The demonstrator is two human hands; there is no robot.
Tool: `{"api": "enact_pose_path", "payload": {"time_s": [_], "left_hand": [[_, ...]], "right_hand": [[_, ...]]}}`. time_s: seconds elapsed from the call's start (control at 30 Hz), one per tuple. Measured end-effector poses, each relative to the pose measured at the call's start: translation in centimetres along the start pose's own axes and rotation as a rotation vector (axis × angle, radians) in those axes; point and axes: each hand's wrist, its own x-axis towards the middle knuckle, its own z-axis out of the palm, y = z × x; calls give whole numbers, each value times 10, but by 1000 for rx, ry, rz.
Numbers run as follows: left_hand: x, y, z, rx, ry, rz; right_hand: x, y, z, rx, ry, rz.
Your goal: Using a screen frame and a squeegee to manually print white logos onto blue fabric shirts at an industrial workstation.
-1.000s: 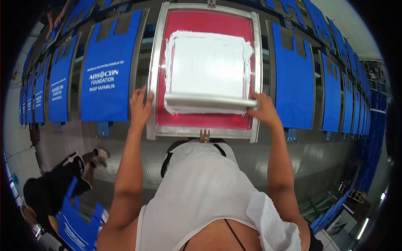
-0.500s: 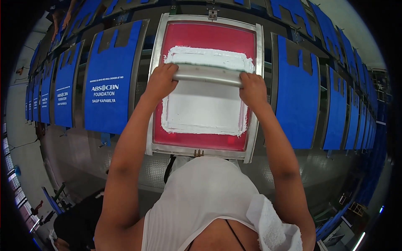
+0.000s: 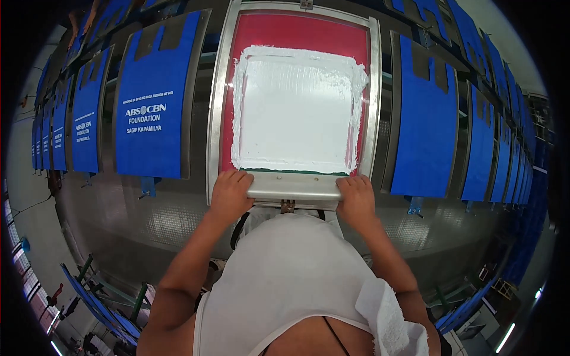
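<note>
Left hand point(image 3: 230, 193), right hand point(image 3: 356, 199) curled gripping squeegee point(image 3: 294, 185) ends (near screen frame point(image 3: 217, 118) edge).

A long metal printing table point(image 3: 136, 237) carries a row of blue bags point(image 3: 151, 107) either side of the metal-framed printing screen point(image 3: 297, 101) lying flat on it.

The squeegee point(image 3: 294, 185) is hidden at both ends under the left hand point(image 3: 230, 193) and right hand point(image 3: 356, 199), and its blade cannot be made out. At twelve o'clock the screen frame point(image 3: 215, 118) is cut by the picture's edge. Bags point(image 3: 44, 127) at nine o'clock shrink too small to tell apart.
</note>
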Motion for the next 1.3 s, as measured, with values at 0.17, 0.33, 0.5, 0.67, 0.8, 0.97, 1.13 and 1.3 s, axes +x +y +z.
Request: {"api": "enact_pose_path", "payload": {"time_s": [0.17, 0.33, 0.5, 0.67, 0.8, 0.97, 1.13, 1.3], "left_hand": [[-6, -1, 4, -35, -61, -81], [6, -18, 23, 17, 50, -30], [174, -67, -17, 167, 114, -77], [228, -70, -50, 138, -21, -119], [98, -37, -30, 128, -180, -163], [-10, -5, 19, 43, -13, -48], [125, -48, -9, 31, 81, -60], [236, -67, -48, 89, 11, -114]], "right_hand": [[3, -3, -5, -49, -160, 66], [17, 12, 16, -76, 38, -10], [175, 71, -18, -296, 93, -16], [219, 83, -57, -239, 91, -37], [94, 26, -36, -140, -74, 45], [-5, -1, 13, 38, -14, 75], [113, 51, 2, -145, 111, -1], [223, 95, -53, -206, 192, -78]]}}
